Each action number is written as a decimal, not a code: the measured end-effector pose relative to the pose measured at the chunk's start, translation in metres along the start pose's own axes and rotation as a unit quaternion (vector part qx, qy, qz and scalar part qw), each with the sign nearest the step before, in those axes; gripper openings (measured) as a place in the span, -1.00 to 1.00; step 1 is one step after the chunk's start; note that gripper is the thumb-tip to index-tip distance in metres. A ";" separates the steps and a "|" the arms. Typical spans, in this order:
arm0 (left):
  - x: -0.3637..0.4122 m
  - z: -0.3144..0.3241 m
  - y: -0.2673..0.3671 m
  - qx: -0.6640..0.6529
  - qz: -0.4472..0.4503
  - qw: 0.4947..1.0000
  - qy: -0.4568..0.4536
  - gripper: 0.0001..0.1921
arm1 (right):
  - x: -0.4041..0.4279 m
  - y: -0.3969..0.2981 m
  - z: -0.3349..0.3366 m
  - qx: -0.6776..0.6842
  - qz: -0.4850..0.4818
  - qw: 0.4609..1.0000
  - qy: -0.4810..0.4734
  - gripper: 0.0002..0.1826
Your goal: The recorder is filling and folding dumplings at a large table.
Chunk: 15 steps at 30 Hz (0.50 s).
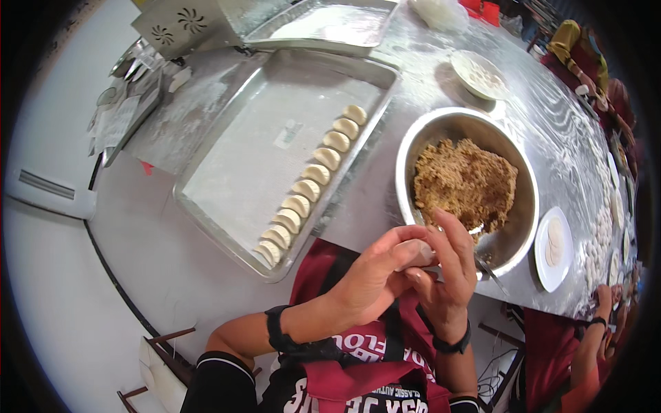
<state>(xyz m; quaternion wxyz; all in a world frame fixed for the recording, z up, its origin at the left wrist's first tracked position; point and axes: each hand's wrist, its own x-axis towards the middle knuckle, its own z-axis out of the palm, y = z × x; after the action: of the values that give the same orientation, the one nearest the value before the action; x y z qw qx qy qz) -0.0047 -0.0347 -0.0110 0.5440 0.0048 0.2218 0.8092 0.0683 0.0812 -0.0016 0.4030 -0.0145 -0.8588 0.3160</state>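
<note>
My left hand (374, 276) and my right hand (450, 279) meet fingertip to fingertip at the near rim of a steel mixing bowl (405, 170). Between them they pinch a small piece of pale dough (426, 253), mostly hidden by the fingers. Brown crumbly filling (465, 180) lies in the bowl. A metal utensil's handle (490, 274) leans over the bowl's near rim. To the left, a metal sheet tray (237, 160) carries a row of crescent-shaped dumplings (308, 190) along its right side. A white plate (545, 268) with flat round dough wrappers (554, 240) stands right of the bowl.
Behind the bowl, a pale bowl of flour (477, 75) rests on the floured steel table (557, 139). Another floured tray (330, 23) stands at the back. Dough pieces (599, 242) lie far right, near co-workers' hands (604, 294). A chair (160, 369) stands lower left.
</note>
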 end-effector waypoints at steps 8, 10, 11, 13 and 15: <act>-0.037 -0.013 0.108 0.236 0.100 0.962 0.093 -0.66 | -0.021 -0.010 -0.038 0.141 0.058 0.988 -0.030 -0.82; -0.028 -0.002 0.148 0.328 0.124 0.932 0.092 -0.68 | -0.025 -0.010 -0.047 0.176 0.053 0.982 -0.039 -0.83; -0.019 0.003 0.167 0.377 0.131 0.913 0.080 -0.68 | -0.027 -0.010 -0.054 0.209 0.051 0.975 -0.050 -0.83; 0.007 0.002 0.198 0.461 0.141 0.875 0.040 -0.68 | -0.026 -0.013 -0.064 0.209 0.034 0.976 -0.047 -0.84; 0.037 0.009 0.205 0.519 0.147 0.840 0.057 -0.72 | -0.022 -0.015 -0.077 0.225 0.011 0.972 -0.061 -0.84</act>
<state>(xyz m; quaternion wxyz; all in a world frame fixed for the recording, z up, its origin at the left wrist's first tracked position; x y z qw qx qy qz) -0.1978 -0.0621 0.0627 0.3231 0.2729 0.6370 0.6446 0.1406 0.1038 0.0287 0.3388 0.0862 -0.7887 0.5058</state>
